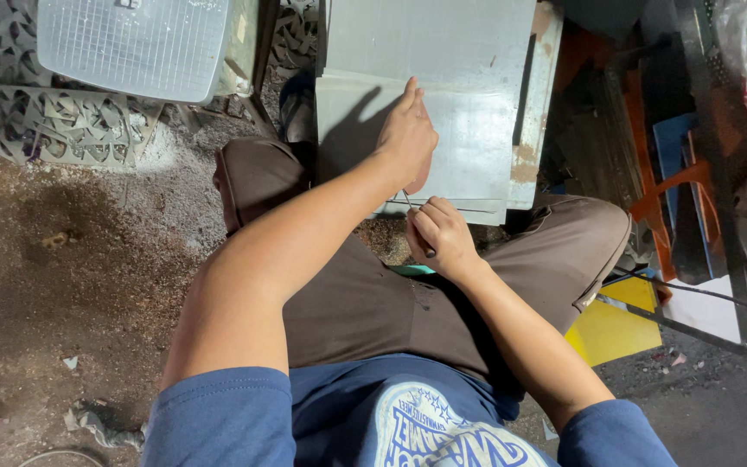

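A stack of grey metal sheets (469,130) lies in front of my knees. My left hand (408,138) presses flat on the top sheet, fingers together, over what looks like a reddish template under the palm. My right hand (441,235) is closed around a thin metal scribing tool (408,200), its tip touching the sheet's near edge just below my left hand. I sit with brown trousers (356,303) and a blue shirt.
A translucent ribbed plastic cover (136,43) stands at the upper left above punched metal scrap (79,125). Dusty floor (62,259) spreads left. A yellow stool edge (616,324) and orange and blue frames (667,173) crowd the right.
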